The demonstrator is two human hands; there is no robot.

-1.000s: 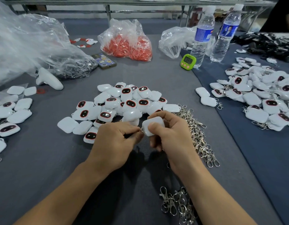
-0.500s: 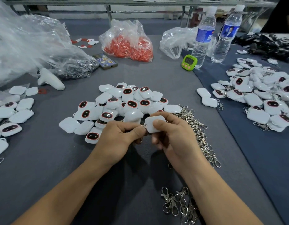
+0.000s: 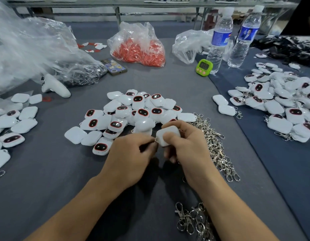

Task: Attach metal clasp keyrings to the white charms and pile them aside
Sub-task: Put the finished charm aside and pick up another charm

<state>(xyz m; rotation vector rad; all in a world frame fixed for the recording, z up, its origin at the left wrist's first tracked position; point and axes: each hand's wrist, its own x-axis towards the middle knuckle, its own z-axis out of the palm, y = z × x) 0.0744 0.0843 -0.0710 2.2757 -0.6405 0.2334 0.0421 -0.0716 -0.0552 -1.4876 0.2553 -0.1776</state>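
My right hand [image 3: 187,146] grips a white charm [image 3: 168,135] between thumb and fingers, just above the grey table. My left hand [image 3: 131,152] pinches something small at the charm's left corner; the piece itself is hidden by my fingertips. A heap of loose white charms [image 3: 133,112], several with dark red-rimmed faces, lies right behind my hands. Metal clasp keyrings [image 3: 215,145] trail along the right of my right hand, and a second bunch of keyrings [image 3: 192,221] lies near my right forearm.
A pile of charms with keyrings [image 3: 281,105] covers the blue cloth at right; more charms [image 3: 13,122] lie at left. Behind stand a bag of red pieces [image 3: 138,49], clear bags [image 3: 29,53], a phone [image 3: 114,66], a green timer [image 3: 204,66], two water bottles [image 3: 220,37] and a white controller [image 3: 55,86].
Both hands stay together at the same spot on the charm. The charm has shifted slightly in my right hand's fingers while my left fingertips work at its corner.
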